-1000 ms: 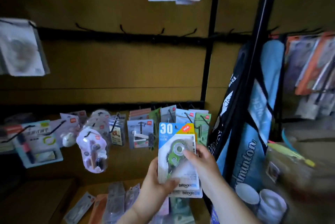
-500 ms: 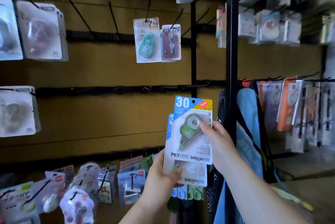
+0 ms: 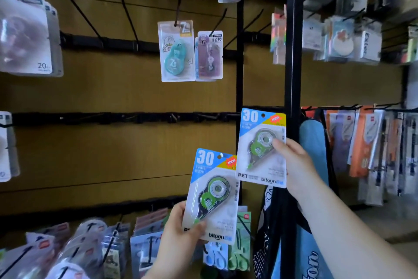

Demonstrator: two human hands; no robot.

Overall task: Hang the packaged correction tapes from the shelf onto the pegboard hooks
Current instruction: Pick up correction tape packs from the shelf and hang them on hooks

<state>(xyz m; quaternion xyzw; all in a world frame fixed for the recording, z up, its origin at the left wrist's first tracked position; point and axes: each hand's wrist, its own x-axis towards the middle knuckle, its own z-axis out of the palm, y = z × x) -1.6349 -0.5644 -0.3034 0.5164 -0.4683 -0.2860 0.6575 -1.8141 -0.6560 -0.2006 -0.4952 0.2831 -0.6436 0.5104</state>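
Note:
I hold two packaged green correction tapes with blue "30" cards. My right hand [image 3: 294,161] grips one pack [image 3: 260,143] by its right edge, raised beside a black upright post. My left hand [image 3: 181,229] pinches the other pack [image 3: 212,195] at its lower left corner, lower and to the left. Behind them runs a black rail with empty pegboard hooks [image 3: 172,117] on the brown board. Two other tape packs [image 3: 176,52] hang from hooks higher up.
A black upright post [image 3: 293,52] stands just right of the raised pack. Blue bags [image 3: 314,154] hang behind my right hand. Several packaged items [image 3: 90,244] crowd the bottom row, and more packs [image 3: 27,34] hang at far left and upper right.
The two packs, held stacked together before, are now apart: my right hand lifted one up and to the right while my left hand keeps the other lower. The view tilted upward.

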